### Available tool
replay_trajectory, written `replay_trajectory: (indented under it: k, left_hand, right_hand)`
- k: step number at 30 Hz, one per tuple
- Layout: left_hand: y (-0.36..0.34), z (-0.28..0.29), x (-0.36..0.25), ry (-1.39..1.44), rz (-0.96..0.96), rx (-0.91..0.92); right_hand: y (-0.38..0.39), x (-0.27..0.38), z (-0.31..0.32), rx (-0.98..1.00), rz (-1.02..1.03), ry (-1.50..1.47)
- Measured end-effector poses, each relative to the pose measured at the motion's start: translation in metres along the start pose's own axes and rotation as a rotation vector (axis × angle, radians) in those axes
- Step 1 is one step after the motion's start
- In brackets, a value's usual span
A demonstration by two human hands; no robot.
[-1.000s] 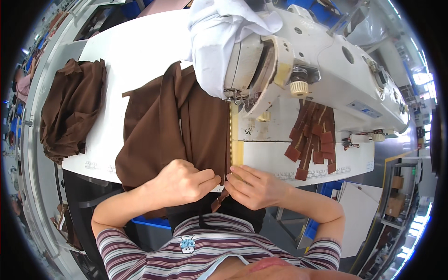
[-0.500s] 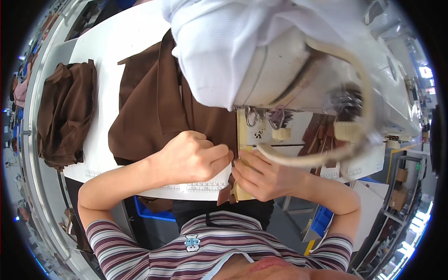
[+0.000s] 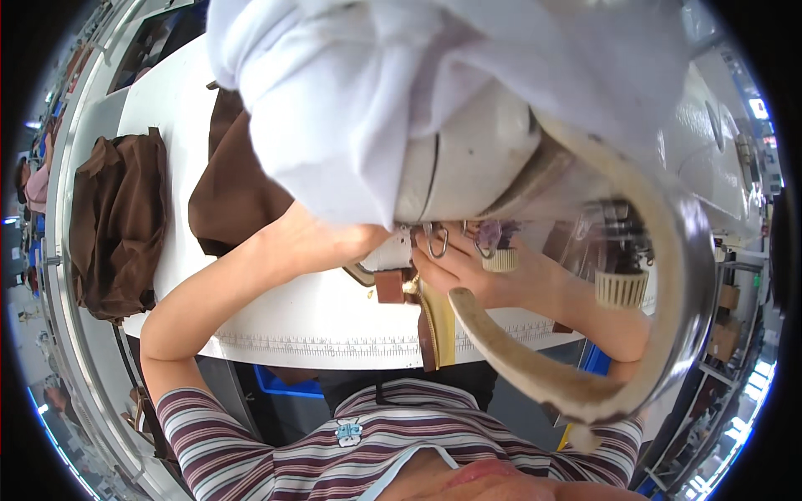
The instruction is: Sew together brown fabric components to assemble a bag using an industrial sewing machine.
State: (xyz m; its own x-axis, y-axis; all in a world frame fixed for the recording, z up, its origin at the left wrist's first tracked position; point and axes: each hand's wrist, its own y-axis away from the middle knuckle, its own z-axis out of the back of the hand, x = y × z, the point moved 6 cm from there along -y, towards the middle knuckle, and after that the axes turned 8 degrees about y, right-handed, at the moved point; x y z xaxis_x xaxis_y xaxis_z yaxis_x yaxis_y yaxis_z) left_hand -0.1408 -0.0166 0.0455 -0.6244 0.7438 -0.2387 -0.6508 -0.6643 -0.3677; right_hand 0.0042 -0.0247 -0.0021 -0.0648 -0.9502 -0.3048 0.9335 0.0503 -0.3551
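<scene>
My left hand [image 3: 338,240] reaches in under the white cloth [image 3: 334,125] draped over the sewing machine [image 3: 476,159]; its fingers are hidden. My right hand [image 3: 480,271] lies just below the machine head, fingers stretched out flat beside the zipper [image 3: 430,330]. This gold-toothed zipper on brown tape, with a yellow strip [image 3: 447,330] along its right side, runs down to the table's front edge. A brown pull tab [image 3: 390,285] sticks out to the left from the zipper. Brown fabric [image 3: 234,184] lies beyond my left forearm, partly covered by the white cloth.
A folded heap of brown fabric [image 3: 121,221] lies at the table's left end. A curved beige-edged guard [image 3: 535,367] arcs over my right forearm. Ruler marks [image 3: 309,344] run along the front of the white table [image 3: 276,313]. A blue bin [image 3: 288,382] shows below.
Both hands have moved away from me, toward the machine, and my left fingers have gone out of sight. The brown fabric has shifted farther in. The pull tab now lies left of the zipper.
</scene>
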Motion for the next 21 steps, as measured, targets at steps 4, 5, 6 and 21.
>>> replay_trajectory:
  k: [4, 5, 6, 21]
  left_hand:
    - [-0.007, -0.004, 0.002, 0.045, 0.057, 0.038]
    - [-0.006, -0.004, -0.001, 0.067, 0.079, -0.014]
    - [-0.004, -0.005, -0.002, 0.088, 0.101, -0.067]
    - [-0.001, -0.004, 0.002, -0.060, -0.103, -0.119]
  right_hand:
    - [-0.013, -0.013, 0.034, -0.039, -0.177, -0.130]
    - [-0.011, -0.011, 0.032, -0.088, -0.179, -0.088]
    - [-0.009, -0.011, 0.031, -0.136, -0.180, -0.045]
    - [-0.007, -0.022, 0.008, -0.164, -0.282, -0.164]
